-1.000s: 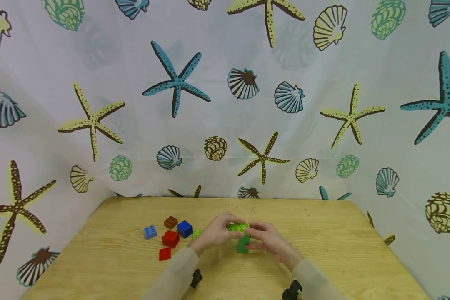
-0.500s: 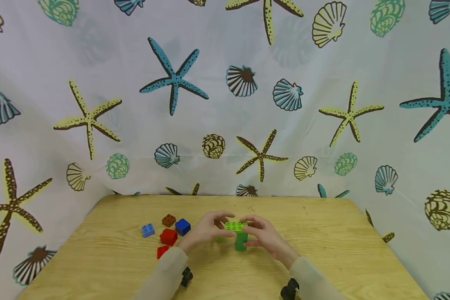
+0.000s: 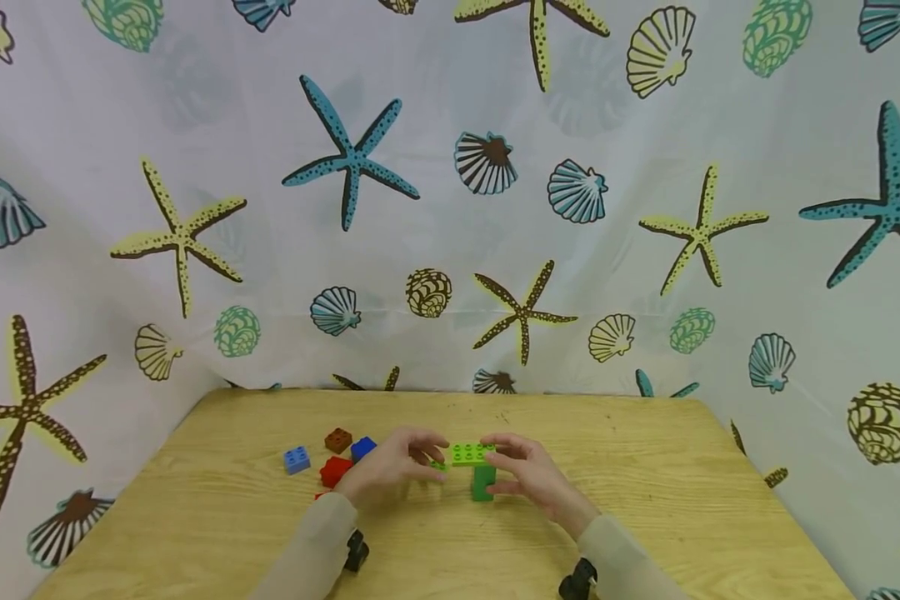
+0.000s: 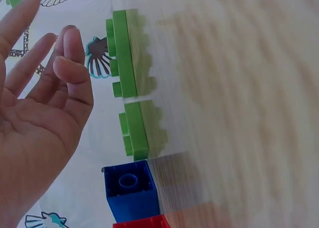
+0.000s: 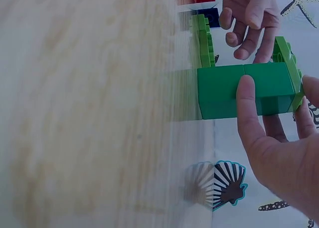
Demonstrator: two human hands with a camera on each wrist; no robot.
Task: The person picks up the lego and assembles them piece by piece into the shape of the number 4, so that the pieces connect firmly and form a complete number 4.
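the right hand grips an upright stack of dark green plastic bricks, one digit lying along a dark green face and the others bent about the far side and the top. the stack stands near the middle of the pale wooden table, with the hand at its three o'clock. a studded lime green plastic plate caps it and overhangs toward nine o'clock.

at the stack's nine o'clock, well clear of it, is the left hand, its fingers loosely bent and spread apart. in the left wrist view a longer lime green studded piece and a shorter lime green studded piece sit on the table just beside it; whether a fingertip touches either, i cannot tell.

farther toward nine o'clock lies a bright red plastic brick. around that brick, a reddish-brown studded brick is at twelve, a dark blue plastic brick at two, partly behind the left hand, and a light blue studded brick between nine and ten. a white cloth printed with starfish and shells hangs at the table's twelve o'clock edge.
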